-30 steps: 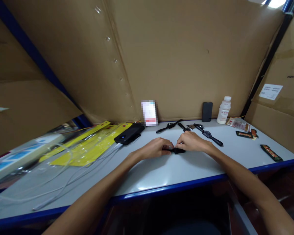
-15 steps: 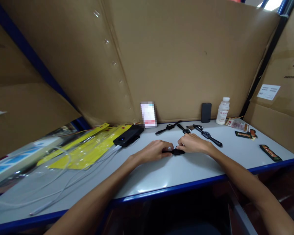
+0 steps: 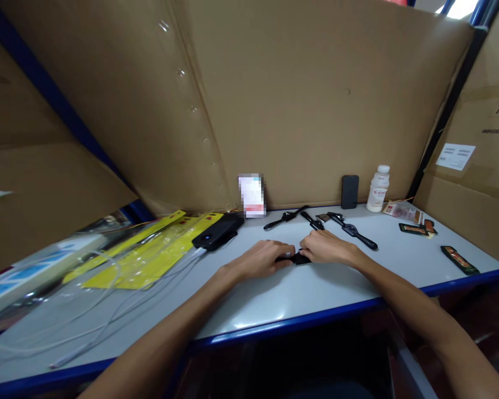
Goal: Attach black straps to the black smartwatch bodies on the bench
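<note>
Close together over the table (image 3: 249, 310), both of my hands are on a black spokeshave (image 3: 303, 259), which they largely cover. My left hand (image 3: 270, 256) is closed around its left end, with something small and pale showing by the fingers. Fingers of my right hand (image 3: 322, 245) are bent in on the other side, and what they pinch there is hidden. Behind my hands lie more black spokeshaves: one (image 3: 286, 217) to the left, another (image 3: 312, 220) just beyond my right hand, and a third (image 3: 359, 235) to the right. A small metal plate (image 3: 322, 218) rests among them.
A black power bank (image 3: 218, 231) with white cables lies at left, near yellow packaging (image 3: 137, 260) and a power strip (image 3: 37, 271). A lit phone (image 3: 252, 195), a dark phone (image 3: 350, 192) and a bottle (image 3: 378, 189) stand at the cardboard wall. Green-edged packets (image 3: 459, 259) lie right.
My right hand has shifted very slightly left and its fingers have curled in closer over the spokeshave. My left hand stays nearly in place.
</note>
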The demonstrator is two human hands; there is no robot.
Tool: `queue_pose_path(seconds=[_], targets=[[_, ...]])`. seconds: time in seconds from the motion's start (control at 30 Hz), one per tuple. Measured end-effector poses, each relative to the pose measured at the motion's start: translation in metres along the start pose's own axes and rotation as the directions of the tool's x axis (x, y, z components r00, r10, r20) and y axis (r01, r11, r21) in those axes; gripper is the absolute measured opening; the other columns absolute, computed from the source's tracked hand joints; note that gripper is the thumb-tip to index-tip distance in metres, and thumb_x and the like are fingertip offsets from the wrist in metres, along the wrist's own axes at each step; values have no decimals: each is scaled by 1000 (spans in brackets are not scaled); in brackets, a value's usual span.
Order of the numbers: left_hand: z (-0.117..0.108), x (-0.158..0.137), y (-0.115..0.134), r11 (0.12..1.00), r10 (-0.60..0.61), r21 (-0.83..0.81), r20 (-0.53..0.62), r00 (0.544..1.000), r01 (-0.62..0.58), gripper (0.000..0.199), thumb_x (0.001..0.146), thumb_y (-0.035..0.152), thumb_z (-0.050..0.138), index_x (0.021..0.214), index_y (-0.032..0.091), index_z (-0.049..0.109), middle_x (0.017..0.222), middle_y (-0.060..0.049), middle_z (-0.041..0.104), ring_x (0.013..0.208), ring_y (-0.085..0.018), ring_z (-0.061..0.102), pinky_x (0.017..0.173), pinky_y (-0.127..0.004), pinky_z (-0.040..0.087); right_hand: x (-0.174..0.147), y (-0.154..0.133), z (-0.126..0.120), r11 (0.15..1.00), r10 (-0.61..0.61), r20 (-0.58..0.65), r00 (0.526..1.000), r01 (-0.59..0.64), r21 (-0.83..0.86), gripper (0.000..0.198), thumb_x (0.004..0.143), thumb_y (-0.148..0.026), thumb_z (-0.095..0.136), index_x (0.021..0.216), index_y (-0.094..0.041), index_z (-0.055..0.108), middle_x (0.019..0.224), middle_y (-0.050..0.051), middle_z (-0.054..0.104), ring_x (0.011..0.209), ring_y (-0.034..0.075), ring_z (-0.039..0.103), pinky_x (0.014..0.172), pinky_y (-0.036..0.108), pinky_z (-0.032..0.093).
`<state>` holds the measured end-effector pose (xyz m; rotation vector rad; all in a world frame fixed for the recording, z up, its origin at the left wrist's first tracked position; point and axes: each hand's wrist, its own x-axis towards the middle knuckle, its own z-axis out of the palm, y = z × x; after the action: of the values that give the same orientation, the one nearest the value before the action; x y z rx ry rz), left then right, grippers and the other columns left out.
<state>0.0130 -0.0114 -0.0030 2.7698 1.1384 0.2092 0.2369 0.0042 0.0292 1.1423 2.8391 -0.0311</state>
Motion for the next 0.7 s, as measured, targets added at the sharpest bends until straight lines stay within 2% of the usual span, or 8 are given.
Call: queue_pose_path(seconds=[0.53, 0.7], targets=[[3, -2, 0, 1000, 11, -6, 20, 1000, -11, 21, 104, 35, 45, 103, 23, 62, 92, -4, 69, 80, -22, 64, 69, -28, 39, -1, -7, -3, 999, 6, 1, 1000, -7, 38, 34, 100, -29, 48, 107, -12, 77, 103, 18, 75, 92, 26, 70, 74, 29, 41], [2, 0, -3, 999, -15, -29, 38, 999, 16, 20, 102, 37, 48, 109, 25, 63, 95, -3, 72, 80, -21, 65, 69, -28, 39, -6, 10, -14, 995, -8, 30, 1000, 5, 96, 30, 99, -31, 51, 106, -18, 77, 102, 12, 76, 94, 23, 69, 71, 26, 39]])
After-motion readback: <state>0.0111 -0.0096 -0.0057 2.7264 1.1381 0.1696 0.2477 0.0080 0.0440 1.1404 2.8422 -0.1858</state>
